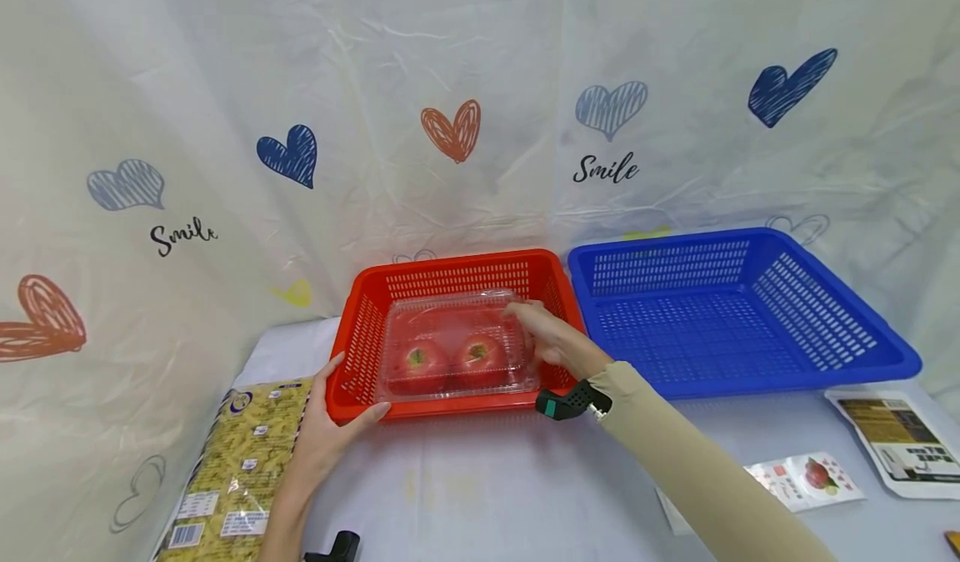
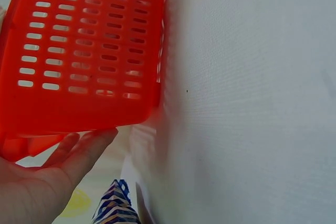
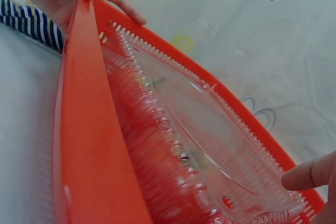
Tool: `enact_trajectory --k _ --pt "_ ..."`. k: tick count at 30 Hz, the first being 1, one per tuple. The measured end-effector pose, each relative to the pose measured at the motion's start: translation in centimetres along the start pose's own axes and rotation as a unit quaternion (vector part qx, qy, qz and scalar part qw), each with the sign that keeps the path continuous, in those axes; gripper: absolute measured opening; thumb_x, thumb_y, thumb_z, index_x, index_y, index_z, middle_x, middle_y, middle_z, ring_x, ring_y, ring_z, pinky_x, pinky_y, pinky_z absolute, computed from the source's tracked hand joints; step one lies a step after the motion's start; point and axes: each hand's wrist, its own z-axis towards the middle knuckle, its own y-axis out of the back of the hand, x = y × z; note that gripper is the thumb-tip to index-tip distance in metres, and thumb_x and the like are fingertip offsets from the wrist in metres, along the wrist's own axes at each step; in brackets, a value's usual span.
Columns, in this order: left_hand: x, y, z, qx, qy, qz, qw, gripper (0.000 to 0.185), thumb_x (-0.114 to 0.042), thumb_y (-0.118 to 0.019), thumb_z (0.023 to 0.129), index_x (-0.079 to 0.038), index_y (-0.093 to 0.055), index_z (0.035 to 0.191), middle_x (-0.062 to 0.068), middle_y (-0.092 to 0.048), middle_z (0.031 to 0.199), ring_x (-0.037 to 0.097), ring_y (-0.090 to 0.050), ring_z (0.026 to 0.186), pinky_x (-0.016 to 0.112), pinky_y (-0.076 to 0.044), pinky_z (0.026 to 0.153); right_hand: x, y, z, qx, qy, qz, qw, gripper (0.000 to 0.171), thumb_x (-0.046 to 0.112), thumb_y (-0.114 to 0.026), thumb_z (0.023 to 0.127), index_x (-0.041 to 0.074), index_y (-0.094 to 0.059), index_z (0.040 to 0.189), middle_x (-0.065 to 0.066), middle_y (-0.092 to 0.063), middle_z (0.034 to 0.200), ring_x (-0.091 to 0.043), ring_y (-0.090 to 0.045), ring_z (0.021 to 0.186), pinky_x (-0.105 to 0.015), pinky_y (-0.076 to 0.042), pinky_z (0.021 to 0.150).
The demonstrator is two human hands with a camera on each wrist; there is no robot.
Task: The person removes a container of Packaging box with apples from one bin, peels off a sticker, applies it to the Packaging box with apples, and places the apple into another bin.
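In the head view a clear plastic clamshell box (image 1: 457,333) lies inside the red basket (image 1: 480,408). Through its lid show two red apples, a left apple (image 1: 417,357) and a right apple (image 1: 480,352). My right hand (image 1: 551,337) holds the box at its right end; in the right wrist view a fingertip (image 3: 296,178) lies on the lid's edge. At the basket's front left corner is my left hand (image 1: 324,433), thumb spread along the front rim and fingers against the left side. The left wrist view shows those extended fingers (image 2: 86,150) beneath the basket's rim.
A blue basket (image 1: 675,328) stands right of the red one. At far left lies a large yellow printed bag (image 1: 247,462). Near the right sleeve lie a card with a fruit picture (image 1: 806,483) and a white-edged packet (image 1: 900,441). A patterned sheet (image 1: 517,53) hangs behind.
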Motion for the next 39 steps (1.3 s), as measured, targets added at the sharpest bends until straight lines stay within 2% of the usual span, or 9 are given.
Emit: enact_trajectory --k 7,10,15,19,22,28,31,36,39 --pt "-0.05 0.03 -0.1 0.003 -0.004 -0.005 1.0 0.102 -0.033 -0.086 0.088 -0.023 -0.02 0.166 0.014 -0.031 0.163 0.034 -0.043 0.141 0.045 -0.05 0.106 -0.06 -0.17 0.03 0.009 -0.007 -0.028 1.0 0.057 0.025 -0.046 0.104 0.0 -0.031 0.152 -0.02 -0.037 0.14 -0.042 -0.039 0.132 -0.083 -0.024 0.109" --pt "-0.13 0.1 -0.14 0.004 -0.007 -0.006 0.9999 0.102 -0.032 -0.085 0.089 -0.022 -0.019 0.166 0.015 -0.031 0.163 0.035 -0.042 0.141 0.043 -0.05 0.105 -0.08 -0.03 0.04 0.013 -0.008 -0.042 0.999 0.055 0.027 -0.045 0.105 0.0 -0.039 0.152 -0.019 -0.042 0.133 -0.041 -0.043 0.129 -0.083 -0.027 0.108" --pt "-0.18 0.07 0.04 0.011 -0.014 -0.018 0.9997 0.101 -0.03 -0.084 0.089 -0.023 -0.02 0.166 0.012 -0.03 0.163 0.033 -0.041 0.141 0.029 -0.052 0.097 -0.07 0.23 0.16 0.004 -0.011 -0.048 0.999 0.055 0.03 -0.046 0.105 0.003 -0.04 0.152 -0.019 -0.042 0.134 -0.043 -0.044 0.127 -0.078 -0.032 0.109" --pt "-0.12 0.06 0.09 0.011 -0.015 -0.018 0.9997 0.101 -0.031 -0.084 0.089 -0.022 -0.02 0.166 0.013 -0.03 0.164 0.034 -0.041 0.142 0.033 -0.052 0.1 -0.21 0.33 0.29 -0.003 -0.022 -0.048 0.999 0.053 0.031 -0.048 0.103 0.002 -0.04 0.146 -0.02 -0.043 0.133 -0.043 -0.043 0.129 -0.075 -0.032 0.112" --pt "-0.06 0.12 0.04 0.008 -0.015 -0.013 0.9998 0.101 -0.032 -0.084 0.089 -0.022 -0.019 0.166 0.014 -0.03 0.163 0.034 -0.041 0.142 0.036 -0.051 0.101 -0.34 0.39 0.37 0.0 -0.031 -0.048 0.998 0.058 0.033 -0.049 0.102 0.002 -0.035 0.149 -0.023 -0.039 0.138 -0.045 -0.04 0.133 -0.078 -0.028 0.112" --pt "-0.11 0.0 0.17 0.013 -0.023 -0.022 0.9994 0.1 -0.03 -0.085 0.089 -0.023 -0.021 0.165 0.012 -0.032 0.162 0.032 -0.043 0.14 0.025 -0.051 0.096 -0.28 0.64 0.44 0.015 -0.041 -0.041 0.998 0.067 0.037 -0.049 0.103 0.003 -0.027 0.156 -0.026 -0.035 0.145 -0.047 -0.039 0.134 -0.08 -0.026 0.111" --pt "-0.16 -0.03 0.16 0.013 -0.022 -0.018 0.9995 0.1 -0.03 -0.085 0.089 -0.023 -0.02 0.166 0.012 -0.032 0.162 0.032 -0.043 0.141 0.03 -0.051 0.099 -0.19 0.64 0.3 0.014 -0.04 -0.042 0.998 0.066 0.038 -0.051 0.102 0.003 -0.029 0.154 -0.025 -0.04 0.141 -0.045 -0.043 0.128 -0.079 -0.032 0.109" --pt "-0.07 0.0 0.05 0.008 -0.016 -0.015 0.9997 0.1 -0.032 -0.085 0.089 -0.024 -0.02 0.166 0.012 -0.031 0.163 0.032 -0.041 0.141 0.046 -0.049 0.106 -0.17 0.37 0.24 0.009 -0.039 -0.044 0.998 0.065 0.039 -0.053 0.102 0.003 -0.033 0.153 -0.022 -0.043 0.134 -0.043 -0.046 0.122 -0.078 -0.036 0.106" --pt "0.12 0.04 -0.02 0.006 -0.018 -0.015 0.9997 0.1 -0.033 -0.085 0.089 -0.024 -0.021 0.165 0.012 -0.032 0.163 0.032 -0.042 0.141 0.049 -0.048 0.108 -0.19 0.1 0.35 0.012 -0.029 -0.047 0.998 0.058 0.039 -0.053 0.103 0.003 -0.041 0.148 -0.017 -0.051 0.126 -0.035 -0.051 0.116 -0.071 -0.04 0.108"
